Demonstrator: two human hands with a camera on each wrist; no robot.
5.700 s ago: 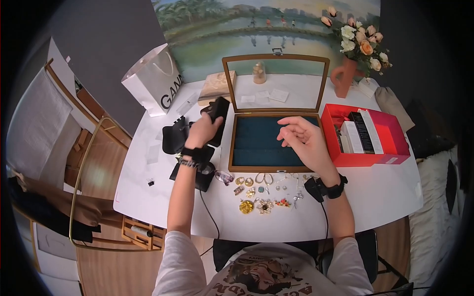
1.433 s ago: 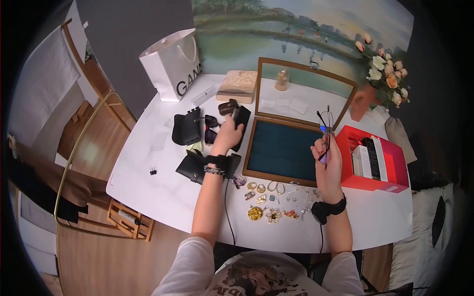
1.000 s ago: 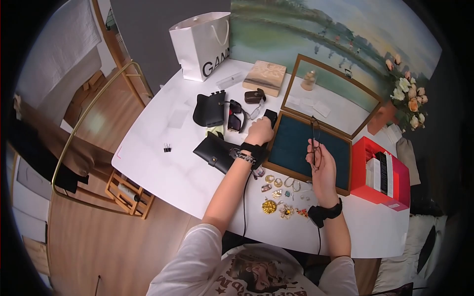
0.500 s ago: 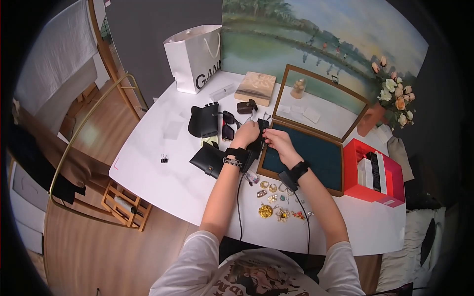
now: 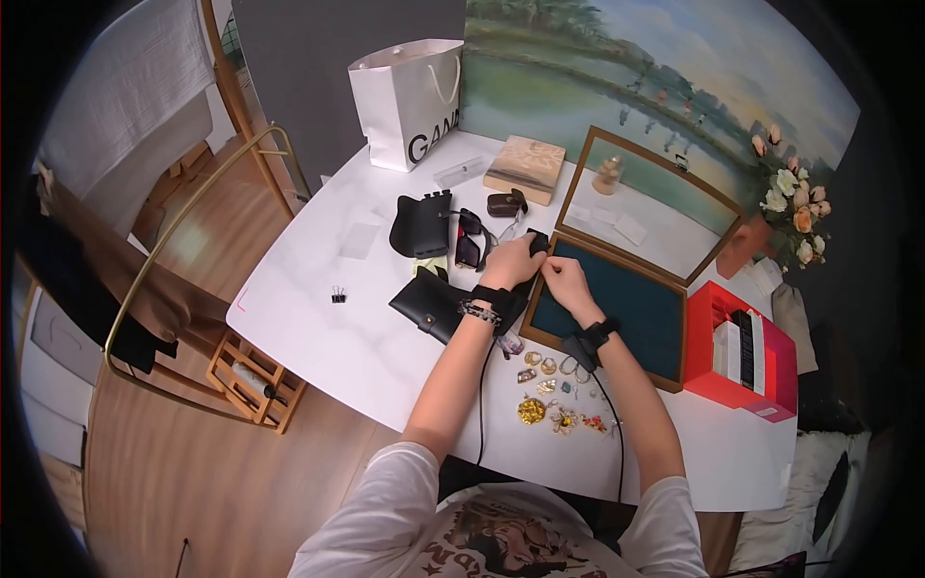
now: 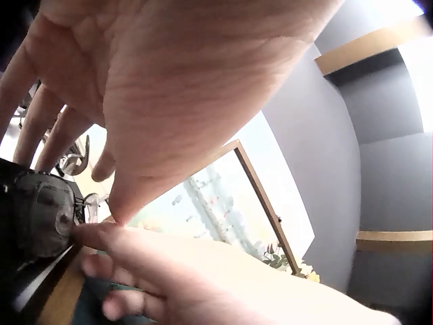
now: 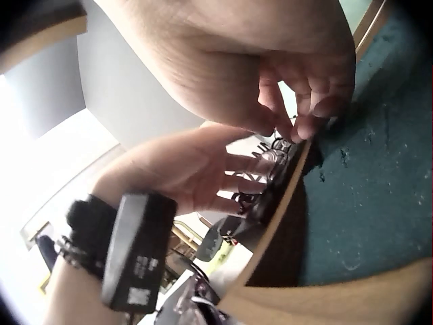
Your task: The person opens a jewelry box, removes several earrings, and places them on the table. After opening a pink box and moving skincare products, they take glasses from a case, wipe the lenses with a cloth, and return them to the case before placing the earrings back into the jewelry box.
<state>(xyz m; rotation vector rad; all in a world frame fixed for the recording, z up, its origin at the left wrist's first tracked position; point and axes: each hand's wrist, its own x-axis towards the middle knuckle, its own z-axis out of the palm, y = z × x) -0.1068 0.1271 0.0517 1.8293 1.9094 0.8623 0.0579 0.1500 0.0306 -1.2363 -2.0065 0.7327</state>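
Observation:
My left hand (image 5: pixel 511 262) holds a long black glasses case (image 5: pixel 538 239) beside the left edge of the wooden jewelry box (image 5: pixel 636 318). In the left wrist view, a pair of clear-lensed eyeglasses (image 6: pixel 46 218) lies against the dark case. My right hand (image 5: pixel 567 285) meets the left at the case, and its fingertips pinch the end of the eyeglasses in the right wrist view. The box has a blue-green lining, and its glass lid (image 5: pixel 650 207) stands raised. Seen from the head, the hands hide most of the case and the glasses.
Left of the hands lie sunglasses (image 5: pixel 468 241), a black pouch (image 5: pixel 421 223), another black case (image 5: pixel 429 303) and a small brown case (image 5: pixel 506 202). Several jewelry pieces (image 5: pixel 549 390) sit in front. A red box (image 5: pixel 708 337) stands right; a paper bag (image 5: pixel 409 106) stands behind.
My right hand first hovered empty over the jewelry box, then held up the eyeglasses. It has since brought them left to the case in my left hand. The head view has turned left.

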